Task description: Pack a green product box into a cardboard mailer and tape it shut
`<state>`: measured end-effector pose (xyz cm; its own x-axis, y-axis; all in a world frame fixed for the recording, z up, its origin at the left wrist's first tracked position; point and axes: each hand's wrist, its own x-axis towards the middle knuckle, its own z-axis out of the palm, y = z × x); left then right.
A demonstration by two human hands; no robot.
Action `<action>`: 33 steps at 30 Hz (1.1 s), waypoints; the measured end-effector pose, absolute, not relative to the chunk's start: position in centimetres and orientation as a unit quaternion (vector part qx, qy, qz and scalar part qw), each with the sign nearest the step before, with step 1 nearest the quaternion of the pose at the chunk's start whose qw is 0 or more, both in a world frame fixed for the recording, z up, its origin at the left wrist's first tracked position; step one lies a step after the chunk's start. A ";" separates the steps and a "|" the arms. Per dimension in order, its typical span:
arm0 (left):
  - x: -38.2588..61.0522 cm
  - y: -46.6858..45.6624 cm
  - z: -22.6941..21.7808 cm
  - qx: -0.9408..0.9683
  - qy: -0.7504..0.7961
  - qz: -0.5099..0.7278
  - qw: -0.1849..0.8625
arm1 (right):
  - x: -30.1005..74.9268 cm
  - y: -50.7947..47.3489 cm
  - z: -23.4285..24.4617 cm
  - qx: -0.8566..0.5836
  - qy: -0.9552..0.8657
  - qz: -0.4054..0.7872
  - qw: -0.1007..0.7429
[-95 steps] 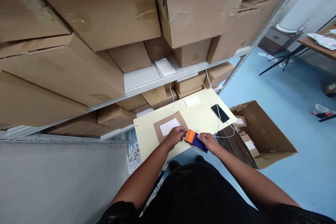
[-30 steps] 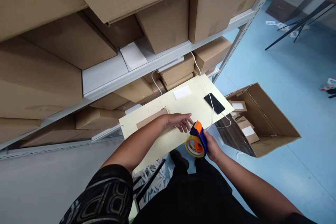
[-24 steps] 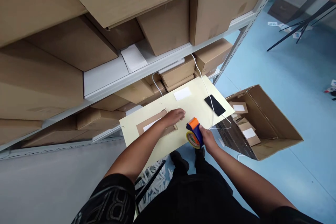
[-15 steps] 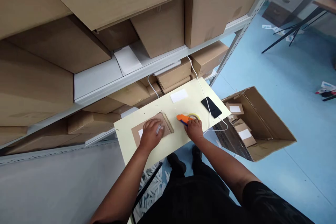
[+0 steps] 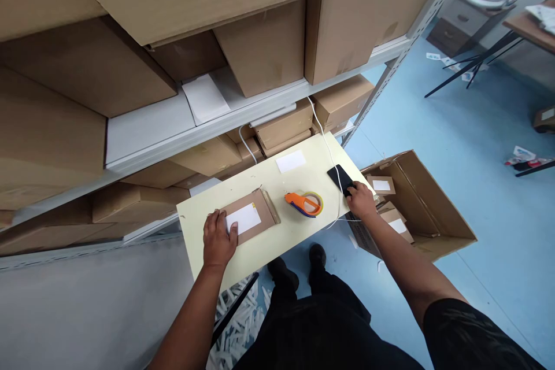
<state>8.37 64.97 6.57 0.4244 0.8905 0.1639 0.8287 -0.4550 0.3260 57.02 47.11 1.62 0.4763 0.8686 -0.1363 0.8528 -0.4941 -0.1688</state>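
a: where are the hands, taking the tape dispenser (image 5: pixel 304 203) in the middle of the pale table (image 5: pixel 260 245) as the marker?

b: the left hand (image 5: pixel 219 238) lies to the left of the dispenser, flat and spread on the near-left corner of the small cardboard parcel (image 5: pixel 248 221), thumb by its white label (image 5: pixel 243 218). it presses down, it does not pinch. the right hand (image 5: pixel 361 200) is to the right of the dispenser, at the table's right edge, fingertips on the black phone (image 5: pixel 340 178). the fingers look loosely curled, and i cannot tell if they grip the phone or only touch it.

a: how would the parcel handle?

b: my guess is light and fairly stiff, a thin flat carton. the board is matte, so not slippery. best taken by the two long edges, or slid to the table edge to get fingers under it. the flap on the side facing the dispenser stands up a little, so i'd keep off that.

a: and the phone?

b: smooth, hard, probably slick, and fragile at the glass. a white cable (image 5: pixel 335 185) runs past it from the shelf (image 5: pixel 147 127) behind the dispenser, so a lift could tug it. hold it by the side edges.

a: anything beyond?

b: an open carton (image 5: pixel 437 208) with small parcels sits on the floor, further right of the dispenser than the phone.
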 end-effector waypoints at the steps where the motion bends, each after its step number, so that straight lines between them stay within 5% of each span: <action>1: 8.4 65.0 6.5 0.839 0.512 0.159 0.096 | 57.1 47.1 1.2 -0.859 -0.501 0.098 0.042; 13: 8.6 64.8 6.1 0.835 0.517 0.166 0.088 | 58.7 45.3 0.1 -0.881 -0.438 0.079 0.163; 24: 9.0 64.8 6.3 0.827 0.531 0.159 0.090 | 59.3 50.2 0.2 -0.889 -0.424 0.174 0.006; 33: 9.0 64.8 6.0 0.828 0.531 0.157 0.084 | 59.3 51.6 -0.1 -0.889 -0.422 0.178 0.005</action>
